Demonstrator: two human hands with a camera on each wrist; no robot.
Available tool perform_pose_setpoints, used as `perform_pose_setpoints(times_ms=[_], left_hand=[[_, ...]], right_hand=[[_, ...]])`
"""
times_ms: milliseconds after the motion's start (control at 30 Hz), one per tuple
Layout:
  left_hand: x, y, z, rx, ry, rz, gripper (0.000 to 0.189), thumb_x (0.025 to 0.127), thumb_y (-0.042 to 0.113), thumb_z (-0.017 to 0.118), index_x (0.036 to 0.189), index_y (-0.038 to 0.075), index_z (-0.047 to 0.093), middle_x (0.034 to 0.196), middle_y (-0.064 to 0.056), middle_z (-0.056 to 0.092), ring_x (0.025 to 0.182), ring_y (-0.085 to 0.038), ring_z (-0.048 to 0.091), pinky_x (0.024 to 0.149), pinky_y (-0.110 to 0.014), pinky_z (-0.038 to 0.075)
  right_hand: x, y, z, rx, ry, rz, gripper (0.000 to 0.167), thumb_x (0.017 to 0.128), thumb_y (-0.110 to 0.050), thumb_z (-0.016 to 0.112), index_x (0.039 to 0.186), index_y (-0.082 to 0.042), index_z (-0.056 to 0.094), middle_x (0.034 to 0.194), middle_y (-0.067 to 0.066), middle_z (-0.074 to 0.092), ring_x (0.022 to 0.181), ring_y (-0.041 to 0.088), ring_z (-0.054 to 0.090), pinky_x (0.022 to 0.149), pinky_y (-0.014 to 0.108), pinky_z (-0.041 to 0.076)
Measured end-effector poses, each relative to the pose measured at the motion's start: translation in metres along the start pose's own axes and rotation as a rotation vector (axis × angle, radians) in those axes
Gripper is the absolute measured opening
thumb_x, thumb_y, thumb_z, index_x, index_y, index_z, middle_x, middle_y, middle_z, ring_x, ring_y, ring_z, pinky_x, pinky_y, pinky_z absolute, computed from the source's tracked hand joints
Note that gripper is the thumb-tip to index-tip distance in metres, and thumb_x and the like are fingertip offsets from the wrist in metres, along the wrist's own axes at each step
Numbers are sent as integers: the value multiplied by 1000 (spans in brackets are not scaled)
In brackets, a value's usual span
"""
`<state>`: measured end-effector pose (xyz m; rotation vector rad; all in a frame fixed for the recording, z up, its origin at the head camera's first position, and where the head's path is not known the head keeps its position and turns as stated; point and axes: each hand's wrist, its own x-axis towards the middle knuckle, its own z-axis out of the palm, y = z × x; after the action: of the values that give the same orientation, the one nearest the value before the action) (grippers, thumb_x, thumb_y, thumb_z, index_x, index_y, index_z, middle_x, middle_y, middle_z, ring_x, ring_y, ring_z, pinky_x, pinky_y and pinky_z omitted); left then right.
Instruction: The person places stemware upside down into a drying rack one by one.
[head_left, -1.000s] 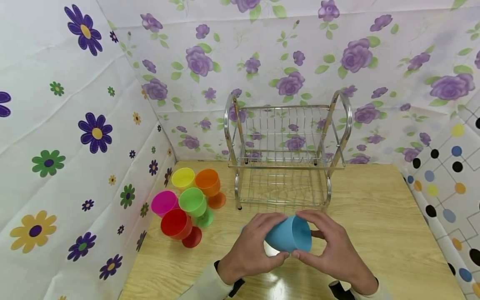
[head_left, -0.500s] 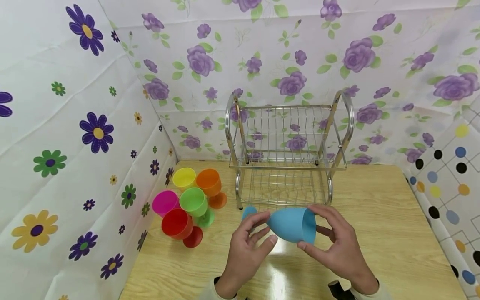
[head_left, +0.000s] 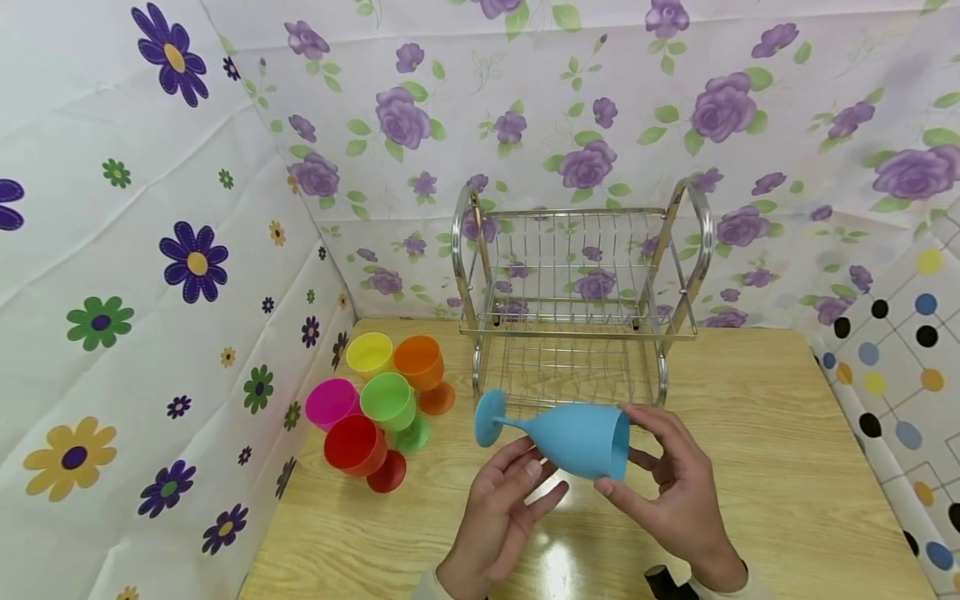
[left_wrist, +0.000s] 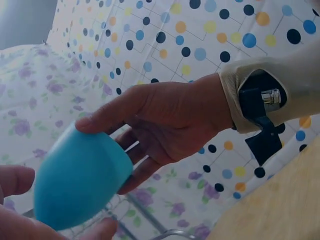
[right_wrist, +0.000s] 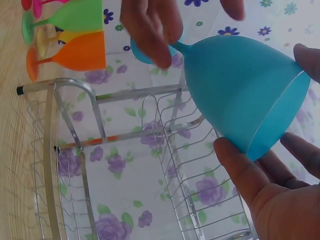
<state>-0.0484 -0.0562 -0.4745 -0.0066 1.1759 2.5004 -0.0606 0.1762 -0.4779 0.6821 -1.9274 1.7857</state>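
The blue cup (head_left: 573, 437) is held in the air above the front of the table (head_left: 757, 400), lying on its side with the mouth toward the right hand (head_left: 678, 492) and the foot toward the group of cups at left. The right hand grips the cup at its rim between thumb and fingers. The left hand (head_left: 498, 508) is loosely spread below the stem end — whether its fingertips bear on the cup cannot be told. The step in hand appears to be handling and turning the cup between both hands, with the right hand carrying most of the load. The next move seems to call for a firm rim grip, controlled tilt, and deliberate placement of the left fingers at the stem. Observe the edges: in the head view the cup's foot overlaps the lower front of the metal rack (head_left: 577, 336), so a swing forward could catch a bar. At left, the red cup (head_left: 354, 446) and green cup (head_left: 388, 402) stand near the foot but apart from it — sideways travel there is limited. The widest room for moving lies to the right, between the right hand and the dotted cloth (head_left: 892, 350).
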Motion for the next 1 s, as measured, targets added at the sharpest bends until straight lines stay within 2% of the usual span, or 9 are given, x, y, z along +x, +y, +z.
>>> perform_pose_setpoints(times_ms=[233,500,800,1000], left_hand=[[10,-6,-2,-97,-108,-15,64,109,12,56,165,8,26,162,-13,45,143,-27,55,111,-48,54],[13,-5,-1,-148,-182,30,64,109,10,50,165,8,20,165,-11,39,144,-25,52,113,-45,54],[19,-3,-1,-89,-178,91,58,108,7,53,161,5,29,155,-7,50,140,-23,56,109,-43,57],[24,5,1,-23,-153,142,59,104,4,60,158,3,36,153,-10,51,139,-27,58,106,-44,58]], right_hand=[[-1,-2,9,136,11,-22,87,67,29,80,146,21,44,146,30,48,143,25,52,101,35,60],[-3,-3,15,206,26,-33,85,69,31,77,144,25,39,145,35,44,142,27,53,101,37,60],[-1,-2,13,188,17,-33,87,68,31,77,146,23,40,150,27,48,141,26,56,101,35,60],[1,-4,9,106,-3,-2,89,70,28,79,149,18,40,153,26,49,141,23,57,102,32,59]])
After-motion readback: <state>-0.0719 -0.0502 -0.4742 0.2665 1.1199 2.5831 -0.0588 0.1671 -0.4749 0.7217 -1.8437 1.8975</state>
